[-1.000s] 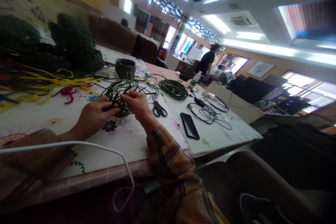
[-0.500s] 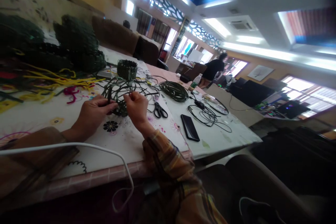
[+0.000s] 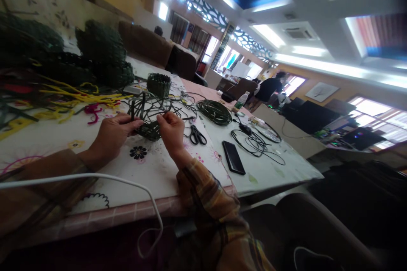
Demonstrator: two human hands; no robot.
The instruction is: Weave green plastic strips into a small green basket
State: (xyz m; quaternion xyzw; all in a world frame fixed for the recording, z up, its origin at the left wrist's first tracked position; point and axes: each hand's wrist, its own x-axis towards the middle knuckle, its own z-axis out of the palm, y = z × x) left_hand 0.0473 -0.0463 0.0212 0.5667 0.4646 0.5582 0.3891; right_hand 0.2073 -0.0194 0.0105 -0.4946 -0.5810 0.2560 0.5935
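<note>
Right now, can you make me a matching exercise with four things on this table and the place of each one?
Things:
1. half-woven green basket
2. scissors
3. black phone
4. finished green basket

Places:
A. flat near the table's front edge
B. between both hands
C. farther back, behind the hands
D. just right of the right hand

Pairs: 1-B, 2-D, 3-A, 4-C

Head view, tilted, probably close above table (image 3: 152, 173).
</note>
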